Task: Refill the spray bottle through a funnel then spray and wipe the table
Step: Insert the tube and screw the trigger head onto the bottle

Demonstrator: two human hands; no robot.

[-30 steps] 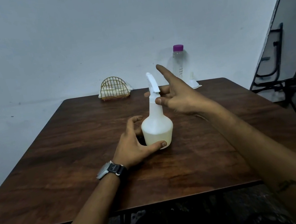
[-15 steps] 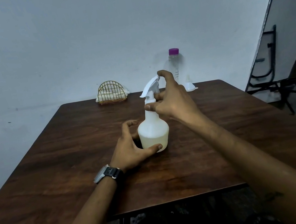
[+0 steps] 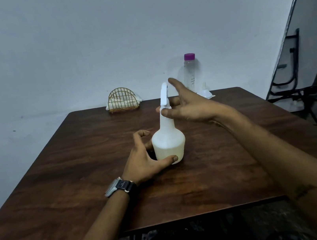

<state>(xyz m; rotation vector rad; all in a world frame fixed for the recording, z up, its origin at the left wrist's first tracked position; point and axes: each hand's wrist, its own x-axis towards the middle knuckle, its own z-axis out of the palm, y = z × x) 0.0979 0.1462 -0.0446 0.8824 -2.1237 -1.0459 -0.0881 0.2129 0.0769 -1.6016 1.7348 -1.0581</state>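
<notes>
A white spray bottle stands upright in the middle of the dark wooden table, about a third full of pale liquid. My left hand grips its wide base, thumb across the front and fingers behind. My right hand pinches the collar under the white spray head between thumb and a finger, with the index finger stretched out above. A white funnel lies at the table's far edge, next to a clear water bottle with a purple cap.
A gold wire holder with white napkins sits at the far edge, left of centre. A plain wall rises right behind the table. A black folding chair stands on the floor to the right.
The spray head has turned: its nozzle pointed left half a second ago and now points away from me. My right index finger has lifted off it. My left hand stays on the base.
</notes>
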